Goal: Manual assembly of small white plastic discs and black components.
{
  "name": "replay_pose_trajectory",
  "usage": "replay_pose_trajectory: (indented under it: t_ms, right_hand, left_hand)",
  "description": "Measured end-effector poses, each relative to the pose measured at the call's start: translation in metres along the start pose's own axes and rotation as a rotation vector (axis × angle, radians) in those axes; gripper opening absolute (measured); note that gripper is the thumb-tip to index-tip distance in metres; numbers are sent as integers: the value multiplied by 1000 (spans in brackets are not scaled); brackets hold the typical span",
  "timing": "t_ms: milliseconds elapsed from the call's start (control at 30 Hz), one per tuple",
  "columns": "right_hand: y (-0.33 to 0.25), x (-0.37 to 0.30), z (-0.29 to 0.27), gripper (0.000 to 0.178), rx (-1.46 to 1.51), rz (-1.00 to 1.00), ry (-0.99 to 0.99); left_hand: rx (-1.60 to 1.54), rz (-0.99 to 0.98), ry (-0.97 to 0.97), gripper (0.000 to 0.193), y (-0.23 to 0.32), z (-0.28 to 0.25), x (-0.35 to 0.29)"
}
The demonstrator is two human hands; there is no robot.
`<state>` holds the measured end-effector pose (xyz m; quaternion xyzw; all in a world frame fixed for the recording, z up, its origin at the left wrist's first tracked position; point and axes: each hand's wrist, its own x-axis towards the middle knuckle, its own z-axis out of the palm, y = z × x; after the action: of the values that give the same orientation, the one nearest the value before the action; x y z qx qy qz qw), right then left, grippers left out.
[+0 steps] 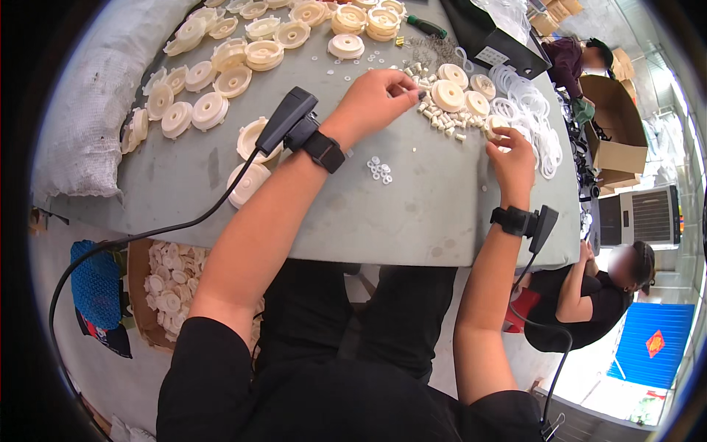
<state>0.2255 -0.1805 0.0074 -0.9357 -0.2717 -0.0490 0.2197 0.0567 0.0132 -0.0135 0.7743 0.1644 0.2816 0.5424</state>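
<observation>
My left hand [379, 102] reaches over the table, its fingers curled in a pinch at the edge of a heap of small cream cylindrical plastic pieces [442, 119]. A dark spot shows at its fingertips; what they hold is too small to make out. My right hand [513, 163] is bent with thumb and forefinger close together, beside a cream disc [495, 124]. Whether it holds anything is hidden. Between the hands lie cream round plastic wheels [447, 96] on the heap. White plastic rings [526, 99] are piled just beyond my right hand.
Many cream plastic wheels [264, 54] cover the table's far left. Small white washers [378, 171] lie near the middle. A green-handled screwdriver [427, 27] and a black box [493, 37] sit at the back. A carton of white parts [173, 283] stands below left. Two people are at right.
</observation>
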Motion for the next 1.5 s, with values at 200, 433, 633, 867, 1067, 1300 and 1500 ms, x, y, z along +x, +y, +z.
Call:
replay_pose_trajectory:
  t_ms: [200, 433, 633, 867, 1067, 1300, 1500]
  right_hand:
    - [-34, -16, -2, 22, 642, -376, -228]
    - [-44, -21, -1, 18, 1087, -323, -392]
    - [-43, -24, -1, 22, 1344, -271, -572]
    - [-39, -23, 1, 22, 1476, -211, -729]
    - [-36, -21, 3, 23, 1546, -205, -796]
    - [-40, -24, 1, 22, 1496, -174, -796]
    - [-37, -22, 5, 19, 1478, -161, -794]
  left_hand:
    - [-302, 39, -188, 31, 18, 24, -12]
    - [-557, -211, -315, 25, 10, 21, -11]
    - [-712, -251, -340, 28, 5, 20, -9]
    - [-587, -94, -333, 24, 11, 22, -10]
    - [-503, -1, -335, 22, 13, 23, -10]
    - [-581, -9, -297, 18, 12, 27, -11]
    - [-561, 0, -292, 19, 11, 25, -11]
